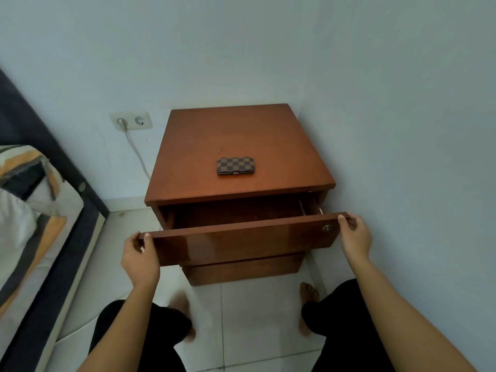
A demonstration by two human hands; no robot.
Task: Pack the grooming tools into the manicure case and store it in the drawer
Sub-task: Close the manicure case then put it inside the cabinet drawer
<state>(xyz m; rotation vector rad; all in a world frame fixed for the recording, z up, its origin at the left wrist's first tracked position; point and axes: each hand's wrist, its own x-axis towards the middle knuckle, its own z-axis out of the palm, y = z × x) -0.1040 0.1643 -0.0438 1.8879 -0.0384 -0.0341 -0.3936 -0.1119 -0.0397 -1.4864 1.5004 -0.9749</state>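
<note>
Checkered brown rectangular manicure case (235, 165) shut atop reddish wooden nightstand (281, 135) – left hand (139, 255), right hand (355, 236) gripping pulled-out wooden drawer (241, 241) front – case not yet stowed

- Case (236, 165): brown checkered, rounded corners, closed, lying flat on the counter (268, 135), up beyond both grips, between them and apart from them.
- Drawer (241, 241): reddish-brown wood, pulled part-way open, its front held at both ends, left grip (139, 253) and right grip (355, 234).
</note>
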